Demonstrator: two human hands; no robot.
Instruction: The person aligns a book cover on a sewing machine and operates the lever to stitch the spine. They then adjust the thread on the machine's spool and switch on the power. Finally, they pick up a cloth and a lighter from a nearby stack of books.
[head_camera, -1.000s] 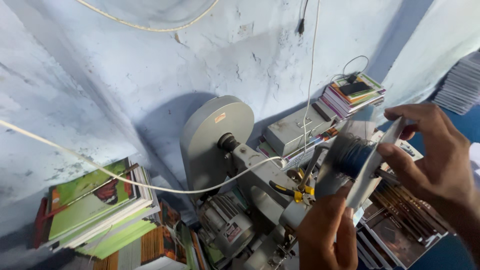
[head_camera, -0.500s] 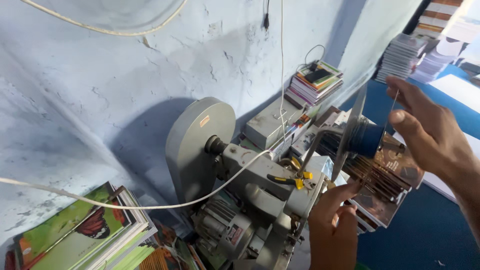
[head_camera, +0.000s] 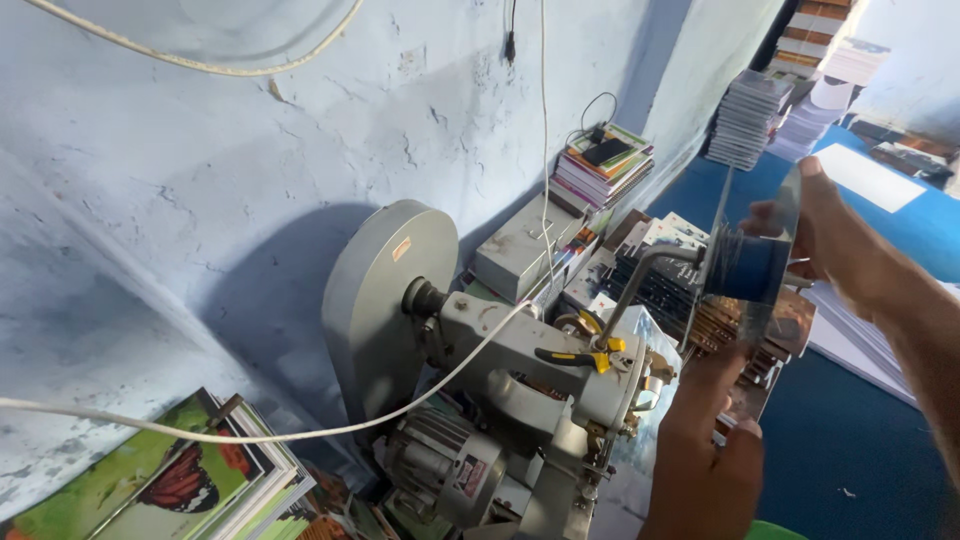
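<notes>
The right hand (head_camera: 840, 250) grips a wire spool (head_camera: 748, 262) by its outer flange, fingers curled over the metal disc edge and the thumb on top. The spool is wound with dark wire and sits at the end of a bent metal arm (head_camera: 640, 280) that rises from the machine, held to the right of the machine head.

The left hand (head_camera: 705, 455) is raised below the spool, seen from the back, fingers pointing up toward the transparent plate (head_camera: 765, 335) beneath the spool. Whether it pinches anything cannot be told; the fingertips are hidden against the plate.

The grey stitching machine (head_camera: 520, 370) stands against the blue-white wall (head_camera: 250, 180). A large round grey cover (head_camera: 385, 290) sits at its back, a motor (head_camera: 450, 470) low at its front. Yellow-handled pliers (head_camera: 575, 357) lie on top of the machine body. A white cable (head_camera: 300, 430) runs from the left edge across to the machine.

Behind the machine lies a flat grey box (head_camera: 520, 250), closed, its contents not visible. Further back a stack of books (head_camera: 600, 165) leans at the wall with a dark flat item on top. A pile of colourful booklets (head_camera: 170, 480) lies at lower left. Bundled printed stacks (head_camera: 750, 120) stand on the blue floor (head_camera: 860, 440) at upper right.
</notes>
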